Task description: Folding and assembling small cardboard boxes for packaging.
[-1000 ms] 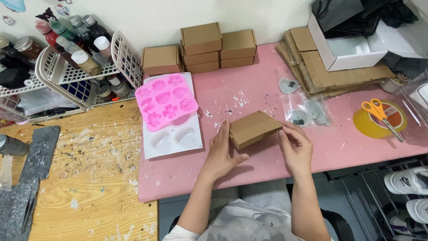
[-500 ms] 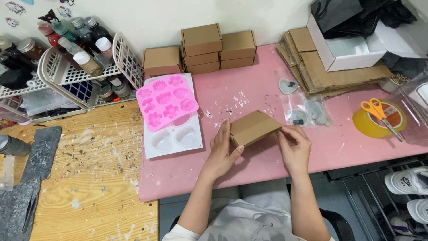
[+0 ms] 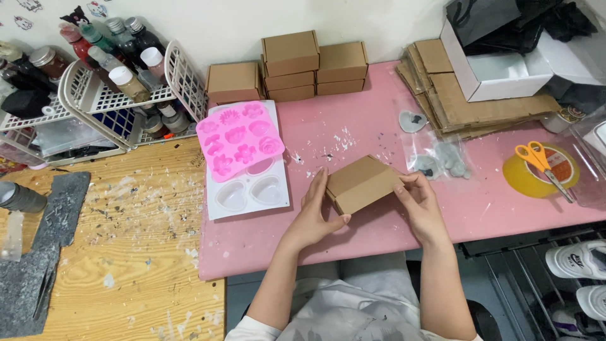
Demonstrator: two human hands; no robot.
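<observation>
A small brown cardboard box (image 3: 361, 183) is held between both hands just above the pink table (image 3: 353, 136). My left hand (image 3: 317, 213) grips its left end, fingers up along the side and thumb under the front edge. My right hand (image 3: 421, 206) grips its right end with fingertips on the corner. The box is closed and tilted a little.
A pink flower mould (image 3: 238, 141) lies on a white heart mould (image 3: 249, 189) at the left. Finished brown boxes (image 3: 290, 66) are stacked at the back. Flat cardboard blanks (image 3: 457, 95), small plastic bags (image 3: 435, 158), a tape roll with orange scissors (image 3: 541, 165), a white bottle rack (image 3: 107, 95).
The box has turned slightly between my hands and my right hand has shifted along its right end; both hands stay in the same spot on the table.
</observation>
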